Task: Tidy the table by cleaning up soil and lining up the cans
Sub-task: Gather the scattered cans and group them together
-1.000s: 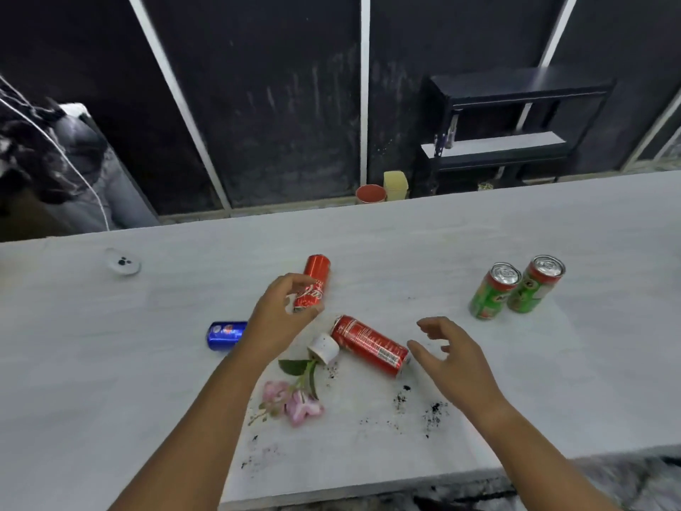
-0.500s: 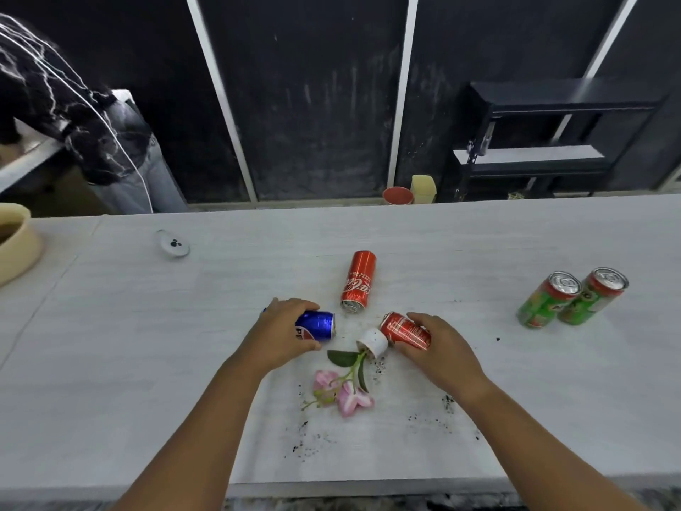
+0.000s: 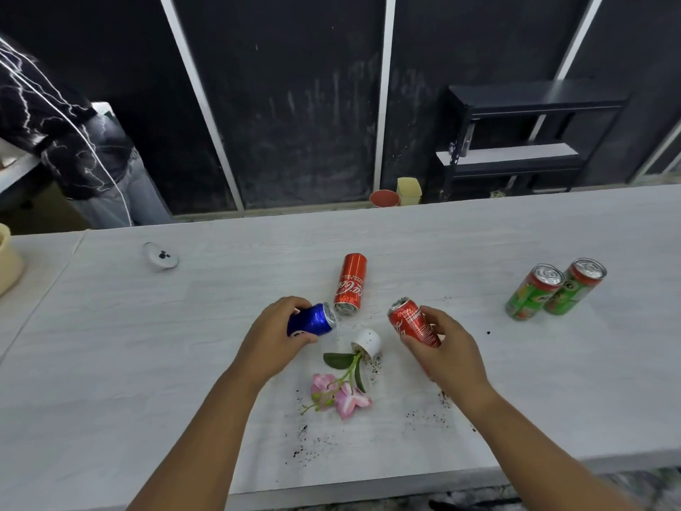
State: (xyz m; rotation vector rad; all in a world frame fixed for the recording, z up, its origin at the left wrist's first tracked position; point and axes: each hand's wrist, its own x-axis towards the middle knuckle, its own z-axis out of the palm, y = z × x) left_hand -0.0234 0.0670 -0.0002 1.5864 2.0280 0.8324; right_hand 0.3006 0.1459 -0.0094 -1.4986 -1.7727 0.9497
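My left hand (image 3: 274,337) grips a blue can (image 3: 313,320), tilted with its top toward the right. My right hand (image 3: 447,350) grips a red can (image 3: 412,321), lifted and tilted off the white table (image 3: 147,363). A second red can (image 3: 350,283) lies on its side just behind them. Two green cans (image 3: 554,289) stand side by side at the right. Between my hands lies a tipped small white pot (image 3: 367,341) with a pink flower (image 3: 341,396). Dark soil (image 3: 306,442) is scattered near the front edge.
A small white dish (image 3: 161,256) sits at the back left and a beige bowl (image 3: 9,258) at the far left edge. A person in a dark patterned sleeve (image 3: 44,119) stands behind the table's left. A black shelf (image 3: 523,142) stands beyond the far edge.
My left hand went from the lying red can to the blue can and picked it up. My right hand closed on the other red can and raised it off the table.
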